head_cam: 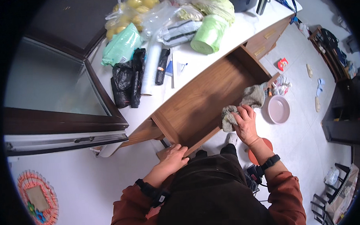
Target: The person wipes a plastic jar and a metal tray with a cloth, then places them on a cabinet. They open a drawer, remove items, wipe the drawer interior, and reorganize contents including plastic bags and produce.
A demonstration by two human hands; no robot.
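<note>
A wooden drawer (pixel 209 93) stands pulled out below a white countertop (pixel 248 23), with nothing lying on its visible bottom. My left hand (pixel 174 157) rests on the drawer's near left corner, holding its edge. In my right hand (pixel 245 122) is a crumpled grey cloth (pixel 229 118), held at the drawer's front edge towards the right. A second greyish cloth (pixel 253 96) hangs over the drawer's right front corner, just beyond my right fingers.
Black bag rolls (pixel 136 81), a clear film roll (pixel 152 68), a green bag roll (pixel 208 35), cabbage (pixel 219 5) and bagged yellow fruit (pixel 137 9) crowd the counter. An open window sash (pixel 61 122) juts in at left. A pink basin (pixel 278 109) and orange stool (pixel 263 151) stand at right.
</note>
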